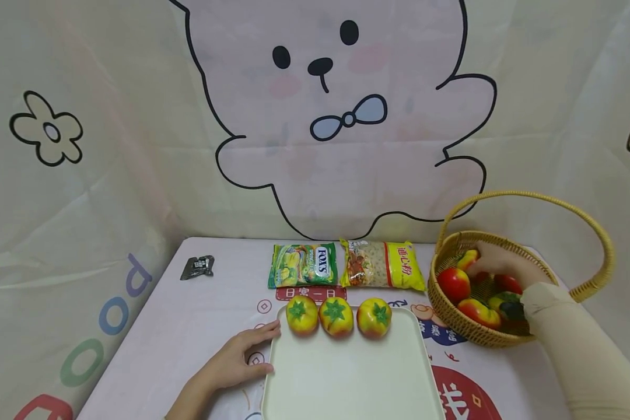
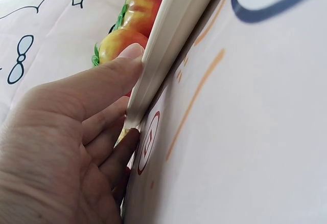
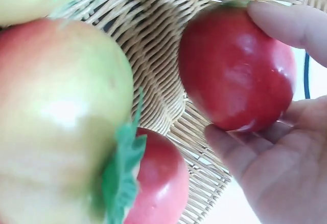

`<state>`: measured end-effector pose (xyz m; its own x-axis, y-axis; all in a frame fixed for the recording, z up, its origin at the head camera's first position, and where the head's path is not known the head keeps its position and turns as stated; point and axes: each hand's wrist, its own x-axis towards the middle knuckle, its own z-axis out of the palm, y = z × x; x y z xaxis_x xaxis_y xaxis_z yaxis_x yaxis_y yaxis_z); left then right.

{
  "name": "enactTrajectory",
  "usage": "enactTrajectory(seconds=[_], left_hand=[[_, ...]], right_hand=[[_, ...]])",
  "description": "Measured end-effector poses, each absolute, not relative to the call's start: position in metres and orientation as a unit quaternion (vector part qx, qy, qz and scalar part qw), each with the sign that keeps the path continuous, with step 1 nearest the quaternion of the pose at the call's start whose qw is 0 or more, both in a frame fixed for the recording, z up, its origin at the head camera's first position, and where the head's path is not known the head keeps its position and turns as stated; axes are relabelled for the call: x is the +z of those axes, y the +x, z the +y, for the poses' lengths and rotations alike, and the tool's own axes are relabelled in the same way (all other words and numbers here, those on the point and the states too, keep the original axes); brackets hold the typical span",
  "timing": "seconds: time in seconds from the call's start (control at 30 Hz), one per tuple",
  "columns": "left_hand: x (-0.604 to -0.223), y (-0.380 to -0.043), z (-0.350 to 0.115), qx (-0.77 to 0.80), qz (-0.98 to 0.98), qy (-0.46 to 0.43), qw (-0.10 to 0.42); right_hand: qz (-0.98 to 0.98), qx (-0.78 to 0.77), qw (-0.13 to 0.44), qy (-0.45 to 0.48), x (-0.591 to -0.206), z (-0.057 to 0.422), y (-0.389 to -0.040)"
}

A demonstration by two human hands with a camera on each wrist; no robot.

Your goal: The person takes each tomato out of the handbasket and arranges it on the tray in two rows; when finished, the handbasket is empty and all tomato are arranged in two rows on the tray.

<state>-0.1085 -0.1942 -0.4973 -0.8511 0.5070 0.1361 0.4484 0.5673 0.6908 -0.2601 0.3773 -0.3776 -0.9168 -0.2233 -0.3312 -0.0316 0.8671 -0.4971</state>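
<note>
At the right of the head view, the right hand was down inside the wicker basket, its fingertips out of sight there. The right wrist view showed that hand pinching a red fruit, its thumb at the fruit's upper right and fingertips underneath. Which red fruit of the head view this was could not be told. It looked nearly round, so no long axis stood out.

What mattered most, as a judgement, was the sideways relation: the basket stood at right, the pale tray at lower centre, close together but apart, with the basket's wall between the held fruit and the tray. Three yellow fruits with green tops sat in a row along the tray's upper edge, lower in the frame than the right hand and left of it.

The right hand was clearly nearer the red fruit; the left hand, fingers extended and thumb spread away, touched the tray's left rim.
</note>
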Motion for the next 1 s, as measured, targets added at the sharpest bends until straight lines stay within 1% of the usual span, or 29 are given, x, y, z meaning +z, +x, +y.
enactTrajectory(seconds=[0.17, 0.3, 0.7, 0.87, 1.0], left_hand=[[-0.497, -0.108, -0.194, 0.379, 0.885, 0.267, 0.041], [-0.497, -0.107, -0.194, 0.377, 0.886, 0.268, 0.038], [-0.495, -0.107, -0.194, 0.383, 0.886, 0.255, 0.05], [-0.495, -0.107, -0.194, 0.382, 0.886, 0.259, 0.047], [-0.496, -0.107, -0.194, 0.382, 0.886, 0.259, 0.048]], right_hand=[[0.949, -0.27, 0.146, -0.078, -0.373, 0.38, -0.255], [0.951, -0.272, 0.121, -0.078, -0.366, 0.377, -0.248], [0.949, -0.284, 0.08, -0.109, -0.348, 0.362, -0.223], [0.941, -0.311, 0.076, -0.112, -0.341, 0.35, -0.206], [0.934, -0.331, 0.061, -0.119, -0.339, 0.34, -0.19]])
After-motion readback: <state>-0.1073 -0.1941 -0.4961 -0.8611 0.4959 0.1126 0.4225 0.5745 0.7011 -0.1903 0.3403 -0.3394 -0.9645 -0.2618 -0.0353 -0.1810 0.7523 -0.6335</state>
